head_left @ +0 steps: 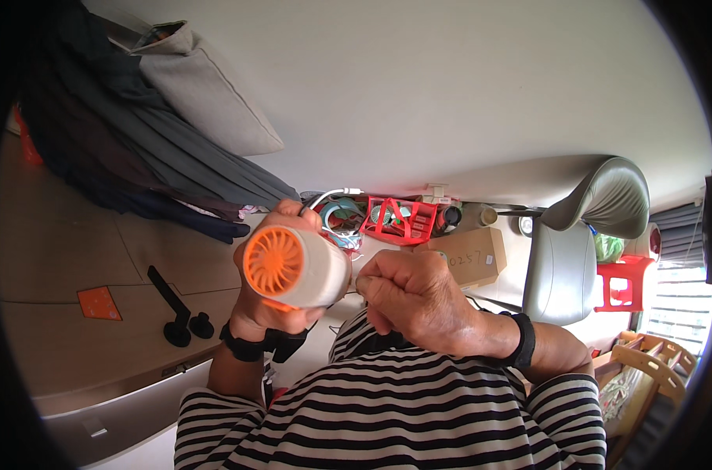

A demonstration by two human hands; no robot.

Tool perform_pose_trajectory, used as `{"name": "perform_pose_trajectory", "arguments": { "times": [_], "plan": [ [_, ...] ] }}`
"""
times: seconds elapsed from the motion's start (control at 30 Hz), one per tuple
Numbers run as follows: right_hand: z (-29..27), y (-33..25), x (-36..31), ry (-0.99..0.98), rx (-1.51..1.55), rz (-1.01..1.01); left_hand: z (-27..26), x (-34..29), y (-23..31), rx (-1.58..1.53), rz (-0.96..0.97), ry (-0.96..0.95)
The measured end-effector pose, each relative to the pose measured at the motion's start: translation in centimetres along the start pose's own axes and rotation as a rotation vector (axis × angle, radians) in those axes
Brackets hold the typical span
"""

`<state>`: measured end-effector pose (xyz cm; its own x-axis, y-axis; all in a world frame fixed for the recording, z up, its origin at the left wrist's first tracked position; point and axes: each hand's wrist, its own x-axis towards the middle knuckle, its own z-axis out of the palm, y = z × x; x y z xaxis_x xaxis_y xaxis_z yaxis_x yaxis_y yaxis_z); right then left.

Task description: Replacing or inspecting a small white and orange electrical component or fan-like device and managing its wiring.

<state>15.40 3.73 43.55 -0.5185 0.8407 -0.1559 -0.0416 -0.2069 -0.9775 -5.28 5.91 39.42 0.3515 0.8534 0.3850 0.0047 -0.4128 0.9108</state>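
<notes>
My left hand is wrapped round a white handheld fan with a round orange grille turned toward the left. My right hand is closed in a pinch close to the fan's back end. Whatever lies between those fingertips is too small to make out. A white cable curves up just beyond the left hand, its plug end lying against the wall. Black bands circle both my wrists.
Beyond my hands stand a red basket and a cardboard box. To the right are a grey chair and a red stool. On the left, an orange card and a black stand-like object lie on a brown surface, with dark cloth behind.
</notes>
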Motion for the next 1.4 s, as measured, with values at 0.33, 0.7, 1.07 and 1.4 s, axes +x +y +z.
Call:
{"name": "perform_pose_trajectory", "arguments": {
  "times": [0.33,0.7,1.07,1.4],
  "plan": [
    [-5.2,-1.7,1.5,0.230,0.682,0.082,-1.4,1.3,0.8,-0.532,-0.166,0.403],
    [-5.2,-2.4,2.5,0.250,0.609,-0.048,-2.7,0.4,-1.2,-0.671,-0.088,0.323],
    [-3.7,1.8,3.5,0.189,0.672,0.126,-3.7,0.1,-0.5,-0.918,-0.065,0.220],
    [-2.8,4.5,5.1,0.171,0.632,0.266,-3.9,0.2,1.1,-1.017,-0.118,0.180]
  ]
}}
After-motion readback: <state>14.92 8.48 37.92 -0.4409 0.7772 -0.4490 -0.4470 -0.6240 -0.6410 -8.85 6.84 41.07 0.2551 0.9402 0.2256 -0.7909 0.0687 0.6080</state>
